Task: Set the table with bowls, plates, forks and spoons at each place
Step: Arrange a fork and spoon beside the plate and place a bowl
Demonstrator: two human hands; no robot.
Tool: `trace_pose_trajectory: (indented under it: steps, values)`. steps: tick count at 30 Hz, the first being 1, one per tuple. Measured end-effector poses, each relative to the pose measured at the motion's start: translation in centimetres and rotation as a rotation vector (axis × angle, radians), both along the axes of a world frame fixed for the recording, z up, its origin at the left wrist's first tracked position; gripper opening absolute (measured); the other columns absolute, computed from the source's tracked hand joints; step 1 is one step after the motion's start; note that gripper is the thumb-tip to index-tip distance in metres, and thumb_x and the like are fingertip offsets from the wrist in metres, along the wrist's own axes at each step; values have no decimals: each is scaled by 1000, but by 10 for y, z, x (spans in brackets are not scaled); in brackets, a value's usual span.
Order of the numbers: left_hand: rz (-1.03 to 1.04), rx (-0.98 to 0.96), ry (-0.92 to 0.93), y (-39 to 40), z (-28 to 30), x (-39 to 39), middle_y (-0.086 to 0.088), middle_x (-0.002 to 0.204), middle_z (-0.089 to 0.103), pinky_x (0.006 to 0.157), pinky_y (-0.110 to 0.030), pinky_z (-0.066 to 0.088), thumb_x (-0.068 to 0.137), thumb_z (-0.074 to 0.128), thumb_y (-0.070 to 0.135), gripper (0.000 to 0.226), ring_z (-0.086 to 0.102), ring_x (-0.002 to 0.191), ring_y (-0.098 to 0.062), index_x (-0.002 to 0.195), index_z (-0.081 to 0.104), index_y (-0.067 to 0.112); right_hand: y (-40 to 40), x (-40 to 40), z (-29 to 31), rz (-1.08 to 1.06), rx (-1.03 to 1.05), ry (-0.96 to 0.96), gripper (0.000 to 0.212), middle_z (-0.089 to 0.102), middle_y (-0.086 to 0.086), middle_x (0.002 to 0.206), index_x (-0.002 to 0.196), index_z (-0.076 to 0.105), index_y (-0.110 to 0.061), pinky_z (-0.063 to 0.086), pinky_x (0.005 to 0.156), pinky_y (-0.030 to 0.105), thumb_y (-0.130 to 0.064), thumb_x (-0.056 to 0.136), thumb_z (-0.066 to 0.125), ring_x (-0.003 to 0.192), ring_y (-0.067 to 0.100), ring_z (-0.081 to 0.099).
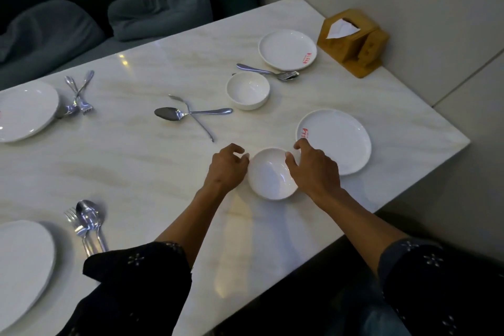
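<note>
A white bowl sits on the marble table near its front right, touching the edge of a white plate. My right hand rests on the bowl's right rim, thumb inside and fingers outside. My left hand hovers just left of the bowl with fingers curled apart, holding nothing. A second bowl stands farther back, beside a far plate and a fork with a spoon. A loose spoon and fork lie crossed mid-table.
Two more plates lie at the left, each with cutlery beside it. A wooden tissue holder stands at the far right corner by the wall. Dark cushions line the bench behind.
</note>
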State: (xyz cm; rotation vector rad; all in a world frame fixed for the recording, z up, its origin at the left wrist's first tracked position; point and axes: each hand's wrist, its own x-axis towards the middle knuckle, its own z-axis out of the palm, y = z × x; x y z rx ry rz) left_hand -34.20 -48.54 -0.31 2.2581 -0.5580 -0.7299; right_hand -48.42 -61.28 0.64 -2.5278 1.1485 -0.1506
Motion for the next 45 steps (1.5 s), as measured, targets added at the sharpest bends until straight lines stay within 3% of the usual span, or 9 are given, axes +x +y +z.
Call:
trace_pose_trajectory:
  steps: [6, 12, 16, 20, 26, 30, 35, 39, 45]
  values:
    - [212, 29, -19, 7, 2, 64, -11, 104, 73, 78, -28, 46, 91, 57, 29, 27, 68, 98, -28, 106, 67, 10, 4, 88, 9, 296, 58, -120, 19, 71, 8, 92, 106, 58, -15, 44, 67, 31, -27, 96, 48, 85, 30, 67]
    - [388, 62, 5, -9, -16, 107, -15, 118, 68, 89, -34, 47, 88, 62, 32, 36, 63, 110, -31, 114, 61, 7, 11, 198, -14, 547, 66, -12, 31, 50, 9, 126, 126, 50, -14, 43, 75, 36, -14, 95, 48, 107, 31, 57]
    - [443, 49, 1, -22, -18, 122, -8, 95, 61, 74, -30, 44, 86, 68, 23, 29, 62, 91, -28, 104, 61, 3, 4, 236, -29, 606, 37, 132, 42, 45, 11, 132, 133, 43, -12, 46, 81, 42, -8, 92, 50, 114, 32, 52]
    - [450, 88, -1, -26, -20, 134, -10, 80, 57, 64, -29, 40, 85, 61, 11, 10, 56, 72, -25, 80, 59, 3, 2, 247, -38, 637, 10, 142, 26, 48, 12, 123, 120, 49, -9, 41, 71, 37, -7, 93, 47, 108, 32, 51]
    - [478, 22, 146, -16, -21, 138, -19, 74, 65, 69, -38, 54, 85, 58, 12, 23, 60, 70, -28, 76, 67, -8, 14, 252, -37, 606, 135, 103, 3, 57, 14, 103, 91, 48, -10, 42, 67, 37, -11, 90, 51, 89, 31, 55]
    - [511, -92, 313, -3, -20, 137, -10, 71, 66, 75, -37, 57, 86, 58, 10, 17, 62, 71, -25, 72, 66, 7, 20, 249, -32, 503, 259, 76, 6, 63, 12, 94, 90, 55, -9, 48, 67, 38, -14, 87, 54, 82, 32, 59]
    - [534, -318, 463, 11, -3, 123, -9, 78, 62, 73, -44, 59, 95, 49, 3, 8, 62, 59, -19, 103, 49, 6, 30, 238, -16, 454, 300, 3, 8, 66, 9, 90, 91, 57, -9, 55, 73, 42, -17, 89, 57, 81, 30, 63]
    - [440, -362, 385, 16, 13, 108, -7, 84, 60, 54, -26, 46, 99, 42, 9, 6, 54, 62, -14, 105, 43, 9, 36, 218, 2, 415, 343, -141, 8, 70, 5, 83, 91, 56, -12, 56, 74, 43, -19, 91, 58, 78, 26, 65]
    - [339, -438, 282, 4, 34, 71, -5, 86, 63, 56, -25, 43, 103, 32, 26, 27, 55, 66, -15, 112, 52, 11, 35, 165, 31, 265, 355, -311, 7, 73, 2, 77, 92, 56, -17, 55, 66, 33, -23, 92, 60, 70, 18, 67]
